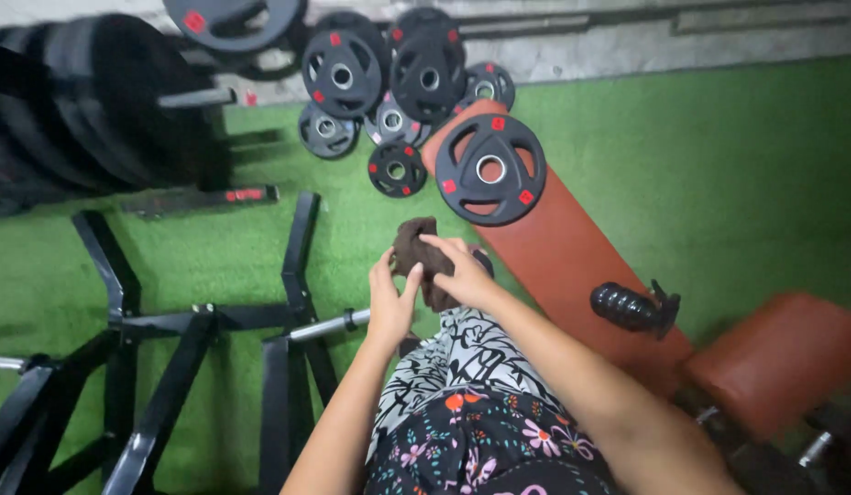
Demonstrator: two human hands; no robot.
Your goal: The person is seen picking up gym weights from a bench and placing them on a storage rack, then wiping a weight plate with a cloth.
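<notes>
Both my hands hold a dark brown cloth point(414, 246) in front of me, above my patterned black-and-white garment point(462, 367). My left hand point(391, 298) grips the cloth's lower left side with fingers pointing up. My right hand point(462, 270) closes over its right side. Just beyond the cloth, a black weight plate point(490, 169) with red marks lies on the reddish-brown bench pad point(563, 257).
Several more black weight plates point(389, 82) lean by the far wall, with a loaded stack of plates point(86, 110) at left. A black steel rack frame point(169, 357) with a chrome bar point(324, 325) stands on the green turf. A ribbed black knob point(631, 309) and the bench seat point(783, 357) are at right.
</notes>
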